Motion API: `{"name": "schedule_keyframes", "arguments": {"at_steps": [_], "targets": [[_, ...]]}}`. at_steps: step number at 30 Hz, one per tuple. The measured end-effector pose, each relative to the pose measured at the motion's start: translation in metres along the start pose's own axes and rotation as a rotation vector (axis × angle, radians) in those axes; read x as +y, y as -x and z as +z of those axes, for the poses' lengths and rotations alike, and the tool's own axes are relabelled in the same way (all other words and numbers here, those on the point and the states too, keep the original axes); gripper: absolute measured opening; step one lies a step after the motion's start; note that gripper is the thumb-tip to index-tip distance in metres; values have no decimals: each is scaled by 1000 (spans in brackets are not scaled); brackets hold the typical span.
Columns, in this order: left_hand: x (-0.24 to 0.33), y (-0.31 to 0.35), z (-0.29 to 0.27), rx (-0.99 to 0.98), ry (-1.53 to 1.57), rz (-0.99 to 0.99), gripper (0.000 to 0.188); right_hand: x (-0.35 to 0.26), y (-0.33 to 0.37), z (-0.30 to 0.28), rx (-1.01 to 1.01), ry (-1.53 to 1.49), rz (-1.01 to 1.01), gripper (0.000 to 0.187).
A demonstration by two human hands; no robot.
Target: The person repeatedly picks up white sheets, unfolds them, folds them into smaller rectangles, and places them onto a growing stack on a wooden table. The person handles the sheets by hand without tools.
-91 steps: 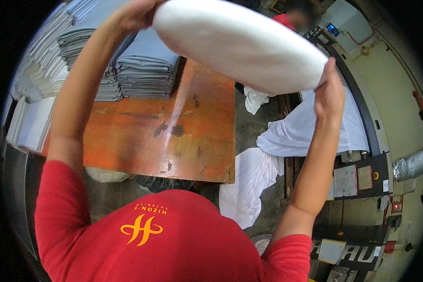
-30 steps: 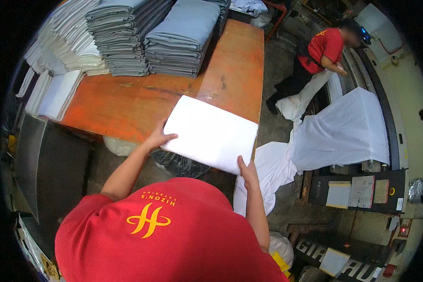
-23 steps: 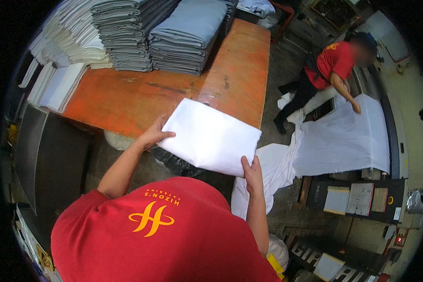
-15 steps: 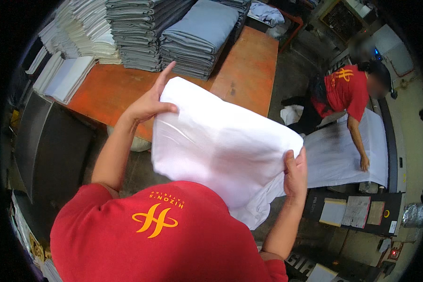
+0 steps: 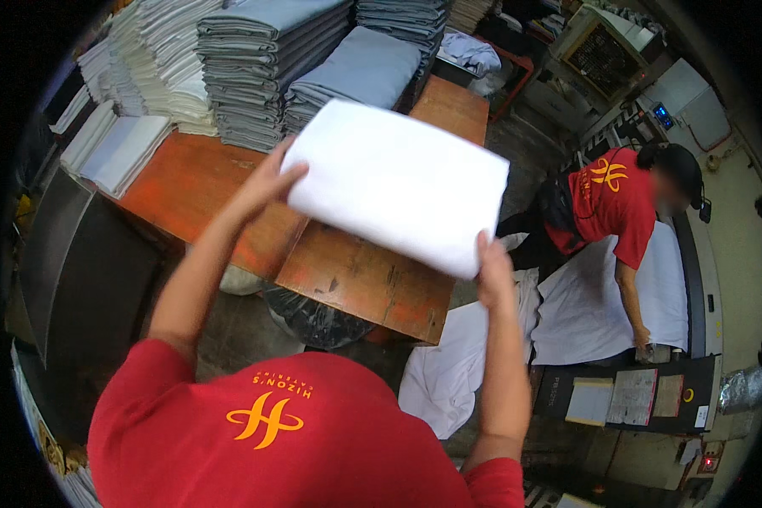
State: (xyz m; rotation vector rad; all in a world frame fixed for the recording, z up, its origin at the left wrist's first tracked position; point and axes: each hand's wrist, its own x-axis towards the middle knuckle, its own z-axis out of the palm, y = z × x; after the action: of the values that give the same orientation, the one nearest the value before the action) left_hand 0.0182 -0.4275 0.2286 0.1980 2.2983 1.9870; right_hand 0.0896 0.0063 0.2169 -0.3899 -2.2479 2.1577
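A folded white cloth (image 5: 398, 182) is held up in front of me, tilted, over the orange-brown wooden table (image 5: 368, 284). My left hand (image 5: 271, 179) grips its left edge, thumb on the upper face and fingers partly hidden underneath. At the near right corner my right hand (image 5: 494, 275) holds the cloth with the thumb on top. Just beyond the cloth stands a stack of folded grey cloths (image 5: 364, 63), partly covered by it.
Taller grey stacks (image 5: 241, 80) and white stacks (image 5: 165, 63) line the table's far left side. A co-worker (image 5: 605, 203) in red leans over a white sheet (image 5: 597, 296) on a long machine at right. Loose white cloth (image 5: 449, 368) hangs beside my right arm.
Both hands have moved forward and up with the cloth, from near my chest to over the table. The cloth now shows as a smaller, flatter bundle. The co-worker's arm has shifted slightly left.
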Motion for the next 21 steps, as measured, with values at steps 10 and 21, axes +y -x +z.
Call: {"name": "schedule_keyframes", "arguments": {"at_steps": [10, 21], "targets": [[-201, 105, 56, 213, 66, -184, 43, 198, 55, 44, 227, 577, -53, 41], [-171, 102, 68, 331, -852, -400, 70, 221, 67, 48, 366, 686, -271, 41]]}}
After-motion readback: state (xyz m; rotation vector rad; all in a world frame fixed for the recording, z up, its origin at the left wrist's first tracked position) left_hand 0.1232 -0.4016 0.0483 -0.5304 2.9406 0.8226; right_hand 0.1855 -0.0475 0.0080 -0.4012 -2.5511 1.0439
